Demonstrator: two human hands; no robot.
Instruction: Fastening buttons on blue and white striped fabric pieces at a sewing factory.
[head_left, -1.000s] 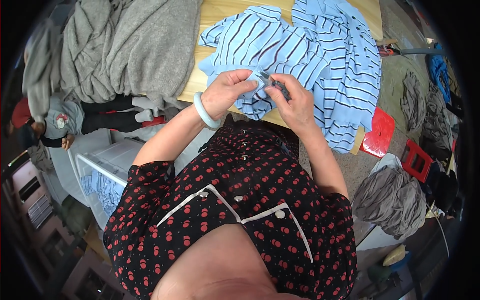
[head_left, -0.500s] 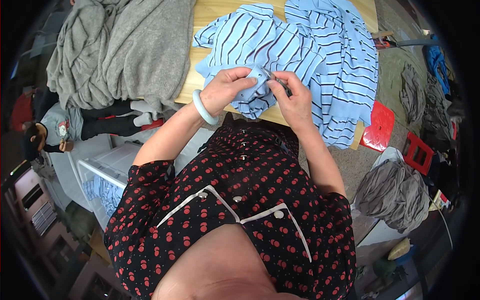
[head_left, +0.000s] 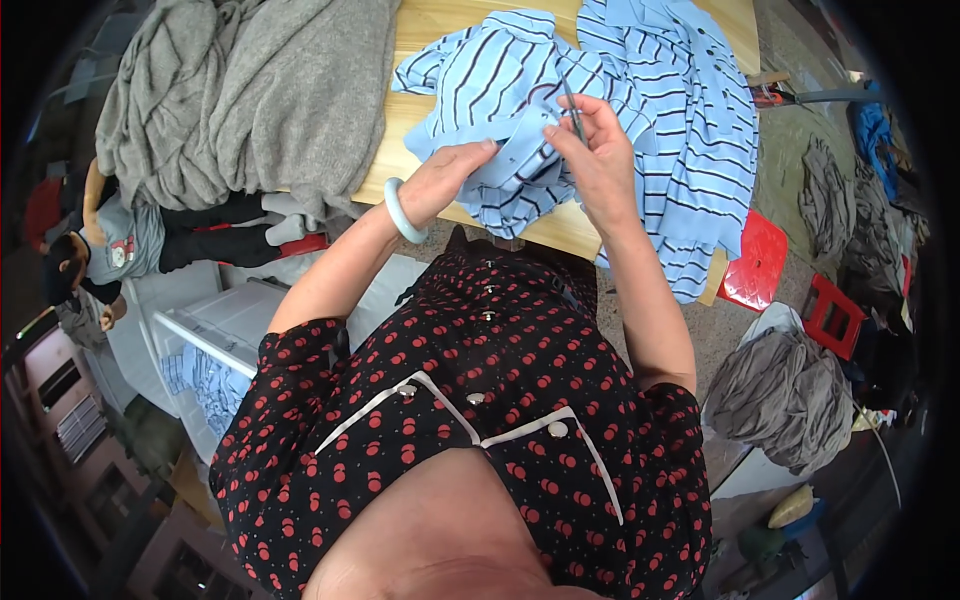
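Observation:
A light blue knit garment with dark and white stripes (head_left: pixel 490 75) lies bunched at the table's near edge. My left hand (head_left: pixel 447 182), with a pale bangle at its wrist, is closed on the garment's plain blue band, the thumb lying on top. Small dark marks like buttonholes show along that band. In my right hand (head_left: pixel 597 150) a pair of slim metal thread snips (head_left: pixel 573 112) is gripped, its pointed end aimed away from me. The right thumb tip is at the band's edge; whether it presses the cloth I cannot tell.
A second striped garment (head_left: pixel 685 130) with dark buttons spreads over the table's right side. Grey knitwear (head_left: pixel 290 100) is piled at left. Red stools (head_left: pixel 753 262) and a grey cloth heap (head_left: pixel 780 395) stand at right. Another person (head_left: pixel 125 240) is at far left, near a white bin (head_left: pixel 170 335).
My right hand has turned and drawn slightly right, so the snips now point up and away. My left hand has shifted a little toward me along the band, which lies more spread out.

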